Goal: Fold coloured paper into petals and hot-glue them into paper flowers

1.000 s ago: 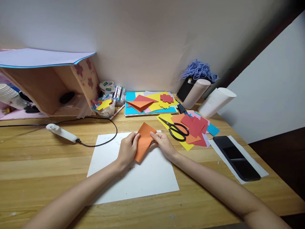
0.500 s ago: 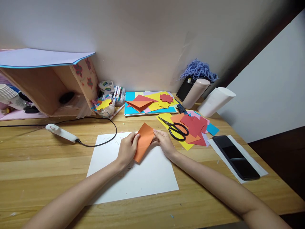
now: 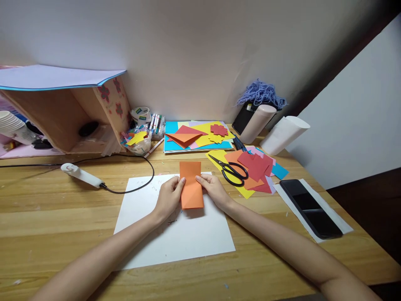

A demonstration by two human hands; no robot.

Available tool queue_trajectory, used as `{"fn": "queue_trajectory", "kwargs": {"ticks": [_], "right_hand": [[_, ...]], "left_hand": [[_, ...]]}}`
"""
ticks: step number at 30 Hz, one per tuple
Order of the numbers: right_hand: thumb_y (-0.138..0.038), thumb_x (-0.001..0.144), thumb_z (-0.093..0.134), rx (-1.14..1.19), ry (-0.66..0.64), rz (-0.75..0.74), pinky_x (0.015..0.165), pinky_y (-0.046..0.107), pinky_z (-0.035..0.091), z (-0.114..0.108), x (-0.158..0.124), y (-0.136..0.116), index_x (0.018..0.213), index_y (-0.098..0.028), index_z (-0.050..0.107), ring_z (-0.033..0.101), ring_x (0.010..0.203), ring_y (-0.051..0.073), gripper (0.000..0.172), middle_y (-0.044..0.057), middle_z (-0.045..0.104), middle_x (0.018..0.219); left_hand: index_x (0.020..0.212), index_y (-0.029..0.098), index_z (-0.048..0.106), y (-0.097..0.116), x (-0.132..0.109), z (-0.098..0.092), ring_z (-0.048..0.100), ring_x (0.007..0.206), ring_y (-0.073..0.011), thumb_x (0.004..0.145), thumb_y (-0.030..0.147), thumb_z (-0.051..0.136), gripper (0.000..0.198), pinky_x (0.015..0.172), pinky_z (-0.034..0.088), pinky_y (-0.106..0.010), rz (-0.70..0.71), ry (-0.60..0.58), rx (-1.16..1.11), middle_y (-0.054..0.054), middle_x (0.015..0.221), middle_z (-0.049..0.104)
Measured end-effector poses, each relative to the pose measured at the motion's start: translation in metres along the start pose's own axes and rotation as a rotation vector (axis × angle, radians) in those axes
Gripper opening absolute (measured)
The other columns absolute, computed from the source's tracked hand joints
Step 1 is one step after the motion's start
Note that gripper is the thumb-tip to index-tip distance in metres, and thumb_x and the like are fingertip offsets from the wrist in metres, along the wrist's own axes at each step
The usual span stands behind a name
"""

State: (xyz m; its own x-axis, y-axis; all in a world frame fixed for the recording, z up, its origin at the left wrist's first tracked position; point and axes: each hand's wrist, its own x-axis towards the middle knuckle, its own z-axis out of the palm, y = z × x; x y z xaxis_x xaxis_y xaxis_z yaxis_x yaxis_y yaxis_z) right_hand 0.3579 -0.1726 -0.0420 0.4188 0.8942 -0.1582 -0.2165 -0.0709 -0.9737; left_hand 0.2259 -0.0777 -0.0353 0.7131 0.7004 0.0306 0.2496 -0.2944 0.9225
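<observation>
An orange piece of folded paper (image 3: 191,190) stands upright as a narrow rectangle, with a faint crease across it. My left hand (image 3: 169,195) pinches its left edge, thumb on the front face. On the opposite edge my right hand (image 3: 214,190) grips it the same way, fingers hidden behind. Beneath both hands lies a white sheet (image 3: 194,238) with small dark marks. Black-handled scissors (image 3: 233,172) rest on coloured paper scraps (image 3: 258,167) to the right of my right hand.
A glue gun (image 3: 81,174) and its black cord lie at left, by a cardboard box (image 3: 114,104). Behind are a tub of scraps (image 3: 139,144) and stacked coloured paper (image 3: 197,146). Paper rolls (image 3: 257,123) and a phone (image 3: 310,207) are at right.
The orange paper has turned from a slant to upright, facing me as a rectangle. My right hand has moved from its upper corner down to its right edge.
</observation>
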Motion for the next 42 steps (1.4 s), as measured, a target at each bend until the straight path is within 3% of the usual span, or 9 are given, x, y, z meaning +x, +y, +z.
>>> {"fn": "queue_trajectory", "kwargs": {"ticks": [8,15,21,26,31,35,39,42], "right_hand": [[-0.047,0.074,0.056,-0.09,0.04,-0.066,0.058,0.022,0.042,-0.0033,0.0012,-0.0013,0.063,-0.014,0.054,0.052,0.061,0.012,0.034,-0.001,0.056,0.062],[-0.045,0.075,0.055,-0.014,-0.128,0.046,0.063,0.025,0.045,-0.004,0.0009,-0.004,0.077,-0.013,0.06,0.057,0.065,0.014,0.033,0.002,0.061,0.069],[-0.046,0.074,0.055,-0.093,-0.076,0.033,0.061,0.025,0.042,-0.0059,0.0025,-0.0007,0.068,-0.012,0.059,0.053,0.059,0.012,0.035,0.002,0.058,0.065],[-0.046,0.073,0.056,-0.252,-0.073,-0.012,0.051,0.021,0.032,-0.0045,0.0003,-0.0046,0.06,-0.011,0.056,0.042,0.053,0.008,0.037,-0.002,0.05,0.057],[-0.047,0.075,0.054,-0.266,-0.186,0.036,0.055,0.021,0.033,-0.0046,-0.0006,-0.007,0.069,-0.01,0.06,0.045,0.058,0.01,0.038,0.001,0.055,0.065],[-0.047,0.074,0.054,-0.284,-0.121,0.011,0.053,0.021,0.032,-0.0047,-0.0005,-0.0046,0.064,-0.011,0.058,0.043,0.056,0.009,0.038,0.0,0.052,0.061],[-0.048,0.074,0.053,-0.279,-0.01,-0.05,0.054,0.022,0.034,-0.003,-0.0003,0.0002,0.063,-0.012,0.057,0.045,0.056,0.01,0.038,-0.001,0.052,0.06],[-0.049,0.075,0.052,-0.265,-0.001,-0.061,0.055,0.022,0.037,-0.003,0.0005,0.0011,0.065,-0.012,0.057,0.048,0.056,0.01,0.039,0.0,0.055,0.061]], "left_hand": [[0.068,0.014,0.052,0.0003,0.0003,-0.0014,0.047,0.056,-0.0108,0.079,0.045,0.046,0.033,0.053,0.036,-0.021,-0.074,-0.217,-0.203,0.001,0.062,0.052],[0.081,0.012,0.057,-0.001,0.0009,-0.0002,0.051,0.07,-0.0135,0.081,0.042,0.045,0.032,0.061,0.04,-0.023,-0.051,-0.135,-0.241,-0.003,0.078,0.059],[0.073,0.012,0.057,0.0007,0.001,-0.0023,0.045,0.053,-0.0099,0.079,0.044,0.047,0.034,0.049,0.036,-0.021,-0.083,-0.168,-0.275,0.001,0.061,0.054],[0.084,0.01,0.062,0.0015,0.0041,-0.0037,0.056,0.064,-0.0155,0.072,0.046,0.056,0.038,0.053,0.041,-0.023,-0.143,-0.205,-0.322,-0.007,0.077,0.064],[0.085,0.009,0.063,0.0002,0.0048,-0.0019,0.06,0.075,-0.0201,0.071,0.046,0.058,0.04,0.062,0.045,-0.027,-0.114,-0.094,-0.374,-0.01,0.086,0.067],[0.088,0.01,0.062,0.0026,0.0018,-0.0007,0.06,0.079,-0.0209,0.072,0.045,0.057,0.039,0.064,0.047,-0.027,-0.109,-0.119,-0.376,-0.011,0.09,0.066],[0.097,0.01,0.058,0.0042,-0.0017,0.0013,0.062,0.059,-0.0162,0.073,0.044,0.057,0.041,0.05,0.046,-0.024,-0.161,-0.233,-0.331,-0.009,0.085,0.065],[0.1,0.01,0.055,0.0021,-0.002,0.0027,0.057,0.042,-0.0123,0.076,0.044,0.053,0.041,0.039,0.041,-0.022,-0.176,-0.253,-0.322,-0.007,0.075,0.064]]}}
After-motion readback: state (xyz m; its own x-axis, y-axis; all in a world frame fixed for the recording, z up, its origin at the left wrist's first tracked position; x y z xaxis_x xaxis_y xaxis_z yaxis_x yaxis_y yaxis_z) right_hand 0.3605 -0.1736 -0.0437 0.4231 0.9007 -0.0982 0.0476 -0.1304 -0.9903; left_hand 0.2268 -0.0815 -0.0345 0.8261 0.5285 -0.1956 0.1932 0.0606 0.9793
